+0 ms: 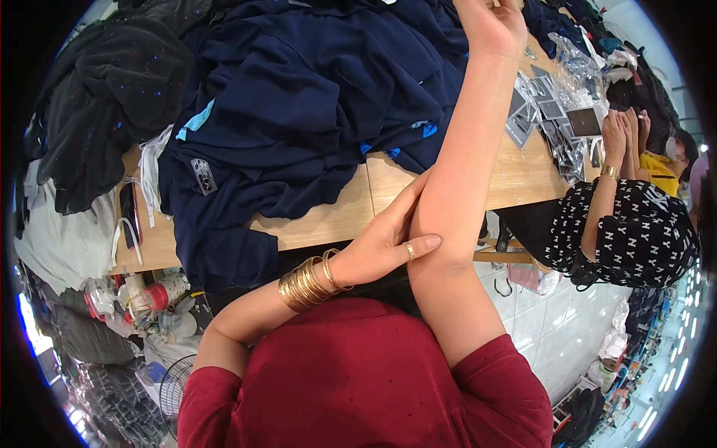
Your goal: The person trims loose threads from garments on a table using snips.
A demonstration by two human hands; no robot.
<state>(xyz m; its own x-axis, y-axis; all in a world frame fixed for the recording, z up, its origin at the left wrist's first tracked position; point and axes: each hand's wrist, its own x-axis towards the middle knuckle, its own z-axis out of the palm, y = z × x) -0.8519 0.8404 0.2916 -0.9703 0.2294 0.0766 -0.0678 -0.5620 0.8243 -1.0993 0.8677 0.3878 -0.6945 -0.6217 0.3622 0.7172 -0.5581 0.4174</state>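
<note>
Your left hand (388,243) lies flat and open against your own right forearm (455,172), fingers spread along the skin, gripping nothing. Your right hand (489,26) is raised over the pile of navy garments (299,97); its fingers run out of the top of the picture, so I cannot tell whether they are closed or loose. Neither hand holds cloth right now. The navy garments sit heaped on the wooden tabletop (328,220), one edge hanging over the near side, none folded or stacked as far as I can see, so by my judgement the work on that pile is paused with most of it left. To the right, another person's hands (624,131) are busy beside a scatter of clear plastic bags (556,112).
</note>
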